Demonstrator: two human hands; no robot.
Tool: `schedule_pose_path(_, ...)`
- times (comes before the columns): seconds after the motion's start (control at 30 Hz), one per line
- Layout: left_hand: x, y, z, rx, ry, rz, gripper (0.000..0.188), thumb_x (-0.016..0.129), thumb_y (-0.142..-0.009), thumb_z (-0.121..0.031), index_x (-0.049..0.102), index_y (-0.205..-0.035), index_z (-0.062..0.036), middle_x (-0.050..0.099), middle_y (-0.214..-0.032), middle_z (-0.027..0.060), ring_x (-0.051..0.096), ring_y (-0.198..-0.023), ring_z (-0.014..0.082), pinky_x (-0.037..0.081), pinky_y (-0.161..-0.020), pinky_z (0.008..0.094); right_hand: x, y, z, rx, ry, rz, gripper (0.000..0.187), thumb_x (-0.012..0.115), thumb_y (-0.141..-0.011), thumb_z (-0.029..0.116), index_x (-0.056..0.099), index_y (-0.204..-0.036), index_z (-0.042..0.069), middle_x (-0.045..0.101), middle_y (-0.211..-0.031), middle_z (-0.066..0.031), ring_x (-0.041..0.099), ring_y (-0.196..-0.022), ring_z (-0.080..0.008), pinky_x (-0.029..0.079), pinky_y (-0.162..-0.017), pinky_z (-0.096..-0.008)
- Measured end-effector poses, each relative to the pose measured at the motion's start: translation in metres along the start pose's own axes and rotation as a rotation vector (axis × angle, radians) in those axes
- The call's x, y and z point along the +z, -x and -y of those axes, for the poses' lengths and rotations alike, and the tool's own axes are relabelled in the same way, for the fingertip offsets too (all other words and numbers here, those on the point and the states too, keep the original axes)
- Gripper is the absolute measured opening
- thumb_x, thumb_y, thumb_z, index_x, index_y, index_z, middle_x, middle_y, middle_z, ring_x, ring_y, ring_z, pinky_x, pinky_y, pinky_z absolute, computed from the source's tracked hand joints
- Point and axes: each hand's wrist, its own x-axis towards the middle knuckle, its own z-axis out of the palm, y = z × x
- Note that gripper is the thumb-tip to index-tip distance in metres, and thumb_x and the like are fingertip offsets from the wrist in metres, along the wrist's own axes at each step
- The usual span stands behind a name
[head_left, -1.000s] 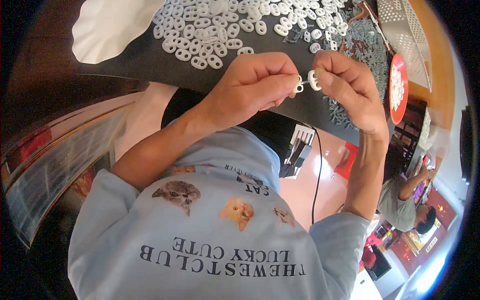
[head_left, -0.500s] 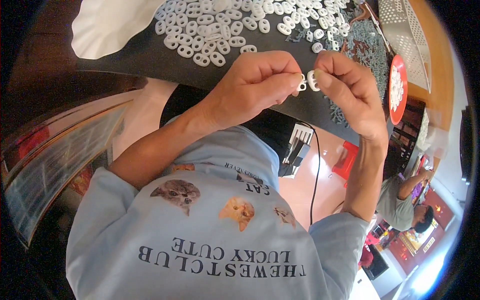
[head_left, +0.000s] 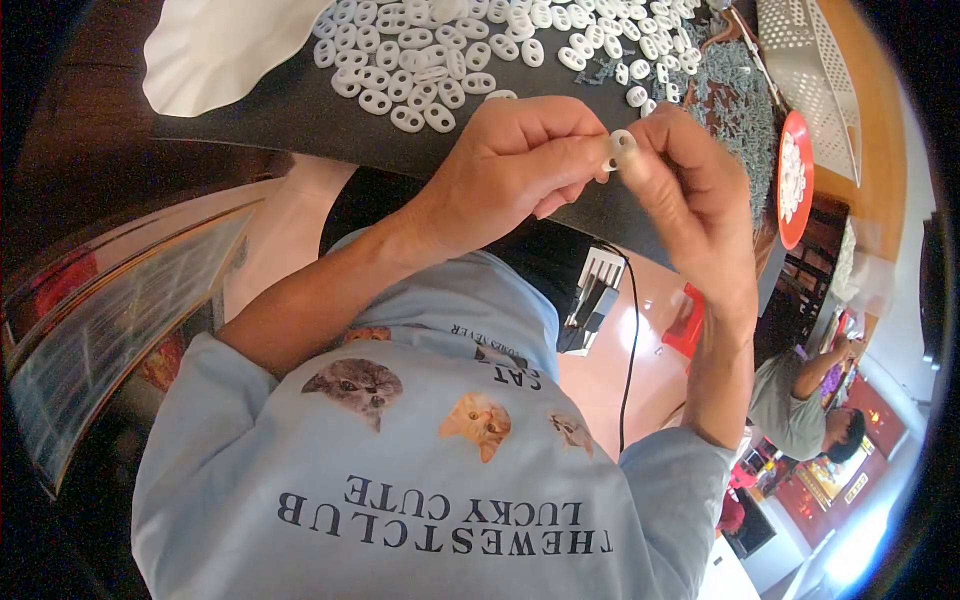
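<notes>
A small white oval plastic piece with two holes point(head_left: 621, 148) sits between my hands above the near edge of the dark table. My left hand point(head_left: 520, 160) is closed, thumb and forefinger pinching at its left side. My right hand point(head_left: 698, 195) pinches it from the right, its thumb slightly blurred. Whether a second white part lies behind it in my fingertips is hard to see. Beyond my left hand many similar white two-hole pieces point(head_left: 415, 60) are spread over the table point(head_left: 260, 135).
At the far left lies a white wavy-edged dish point(head_left: 225, 50). Small grey parts point(head_left: 735, 90) are heaped at the right, near a red plate of white pieces point(head_left: 791, 180) and a perforated white basket point(head_left: 815, 70). A black cable point(head_left: 634, 350) hangs below. Another person point(head_left: 805, 410) is at the right.
The two white parts that were held slightly apart have come together at my fingertips. My right hand has moved left and turned, so the oval piece now shows its holes.
</notes>
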Motion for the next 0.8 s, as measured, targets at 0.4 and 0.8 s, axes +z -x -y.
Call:
schedule_pose_path(0.4, 0.003, -0.002, -0.007, -0.072, -0.005, -0.037, 0.024, 0.05, -0.092, -0.019, 0.059, -0.078, -0.0019, 0.053, -0.058, 0.0004, 0.048, -0.047, 0.0057, 0.035, -0.042, 0.0201, 0.004, 0.007, -0.002, -0.399, 0.465, -0.062, 0.028, 0.073, -0.073, 0.015, 0.056, -0.089, 0.001, 0.05, -0.076, -0.0143, 0.054, -0.063, -0.033, 0.046, -0.055, -0.0395)
schedule_pose_path(0.8, 0.005, -0.002, -0.004, -0.067, -0.043, -0.01, 0.017, 0.056, -0.089, -0.015, 0.059, -0.077, -0.0035, 0.047, -0.057, -0.004, 0.042, -0.048, 0.0028, 0.031, -0.044, 0.0194, 0.008, 0.018, -0.005, -0.343, 0.444, -0.095, 0.03, 0.075, -0.072, 0.011, 0.057, -0.093, -0.002, 0.049, -0.076, -0.0108, 0.051, -0.062, -0.0248, 0.042, -0.053, -0.0318)
